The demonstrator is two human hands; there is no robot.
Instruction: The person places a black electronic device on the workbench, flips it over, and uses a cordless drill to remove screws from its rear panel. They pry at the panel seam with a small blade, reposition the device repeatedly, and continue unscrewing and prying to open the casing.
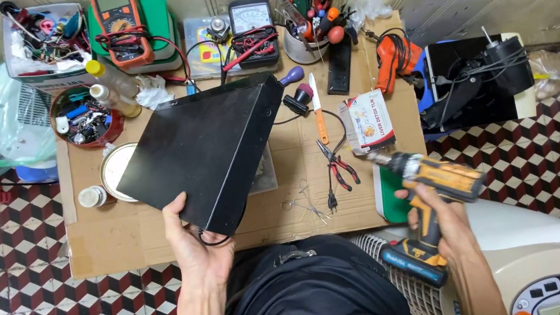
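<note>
Head view, left hand: my left hand (191, 243) grips the near corner of the black metal cover (204, 149), thumb on top, fingers hidden underneath. The cover stands tilted, its far edge up over the cardboard-covered table (126, 237).
Head view, right hand: my right hand (436, 213) is clenched around the grip of the yellow cordless drill (434, 192). The drill hangs off the table's edge, its chuck pointing back toward my left hand, well apart from the cover.
Beyond my left hand: a round tin lid (111, 172) peeks from under the cover, and a small white jar (91, 196) sits just beside it. Further off stands an orange multimeter (121, 24).
Between my hands: red-handled pliers (338, 166) lie on the cardboard, with an orange-handled knife (318, 113) beyond them.
Thin black cable: a loop shows at the cover's near corner, just by my left palm.
Doing it well: I judge the cover needs a firm hold, since one corner carries the whole panel. I should keep the cable loop free of the sheet's edge. I should keep my finger off the drill's trigger while the bit points toward my other hand.
</note>
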